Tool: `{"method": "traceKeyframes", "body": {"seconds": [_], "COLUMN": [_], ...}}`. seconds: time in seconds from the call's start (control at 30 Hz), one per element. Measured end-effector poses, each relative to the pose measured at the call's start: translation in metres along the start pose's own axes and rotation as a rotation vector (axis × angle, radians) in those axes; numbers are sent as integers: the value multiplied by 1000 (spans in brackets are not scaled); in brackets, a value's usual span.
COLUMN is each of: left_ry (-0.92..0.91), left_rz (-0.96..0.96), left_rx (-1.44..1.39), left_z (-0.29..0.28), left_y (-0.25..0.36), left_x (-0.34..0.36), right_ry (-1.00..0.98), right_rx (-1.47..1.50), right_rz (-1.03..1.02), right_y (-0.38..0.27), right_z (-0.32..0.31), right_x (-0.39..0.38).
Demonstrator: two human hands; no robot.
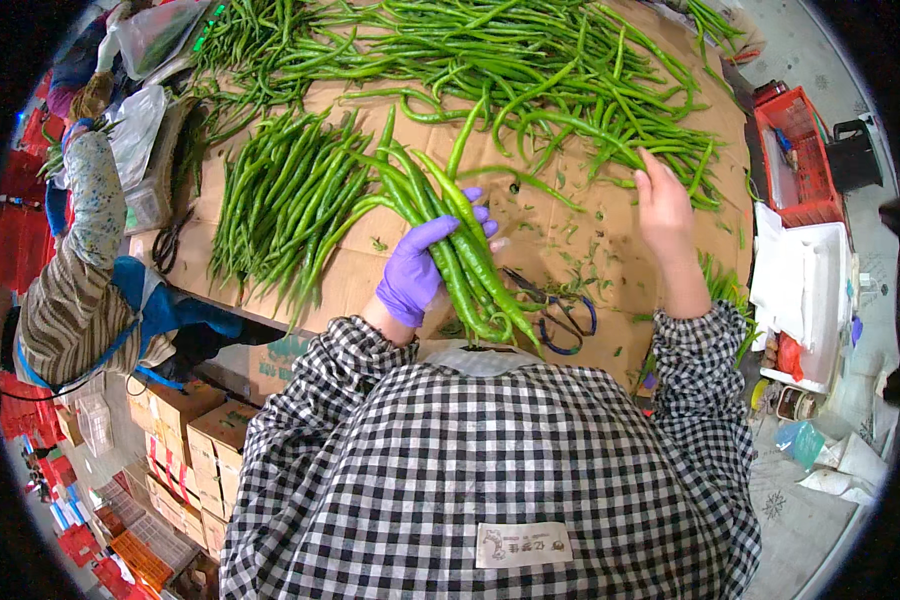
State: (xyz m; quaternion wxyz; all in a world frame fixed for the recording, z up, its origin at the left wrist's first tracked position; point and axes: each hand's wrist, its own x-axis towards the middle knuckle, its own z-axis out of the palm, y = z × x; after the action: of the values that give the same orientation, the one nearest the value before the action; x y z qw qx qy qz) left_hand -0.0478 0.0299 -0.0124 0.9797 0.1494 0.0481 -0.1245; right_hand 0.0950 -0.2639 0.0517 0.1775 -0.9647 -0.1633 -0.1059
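Observation:
My left hand (pixel 415 270), in a purple glove, is closed around a bunch of long green chili peppers (pixel 460 240). The peppers point up and down across the palm, their lower ends near my chest. My bare right hand (pixel 662 205) reaches to the right edge of a big heap of loose chili peppers (pixel 530 60). Its fingers are stretched out and apart beside the end of a curved pepper; whether they touch it is hard to see. Left of my gloved hand lies a neat pile of chili peppers (pixel 285 195). Scissors (pixel 568 322) with dark handles rest between my forearms.
Cardboard (pixel 360 290) covers the table, with stem scraps on it. Another person's patterned sleeve (pixel 92 190) is at the left edge, near a second pair of scissors (pixel 170 243). At right stand a red crate (pixel 798 150) and a white foam box (pixel 820 300). Cardboard boxes (pixel 175 410) are stacked lower left.

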Motion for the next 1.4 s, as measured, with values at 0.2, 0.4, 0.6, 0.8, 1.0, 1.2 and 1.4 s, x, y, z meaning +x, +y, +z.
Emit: {"method": "traceKeyframes", "body": {"seconds": [0.2,0.4,0.6,0.8,1.0,1.2,1.4], "left_ry": [-54,-70,-152,-164,-300,-116,99], "left_rz": [-20,62,85,46,63,77,111], "left_rx": [83,131,157,69,-57,264,454], "left_z": [3,2,5,14,16,24,31], "left_y": [0,-7,-7,-5,-4,-1,-6], "left_x": [4,7,5,2,7,3,2], "right_ry": [-93,-88,-272,-190,-286,-352,-225], "right_rx": [838,764,558,753,956,832,696], "right_rz": [212,-42,-333,-189,-12,-4,-113], "right_y": [-43,-109,-129,-130,-130,-127,-128], "right_z": [4,6,2,11,25,33,34], "right_x": [-31,-81,-93,-103,-104,-93,-82]}}
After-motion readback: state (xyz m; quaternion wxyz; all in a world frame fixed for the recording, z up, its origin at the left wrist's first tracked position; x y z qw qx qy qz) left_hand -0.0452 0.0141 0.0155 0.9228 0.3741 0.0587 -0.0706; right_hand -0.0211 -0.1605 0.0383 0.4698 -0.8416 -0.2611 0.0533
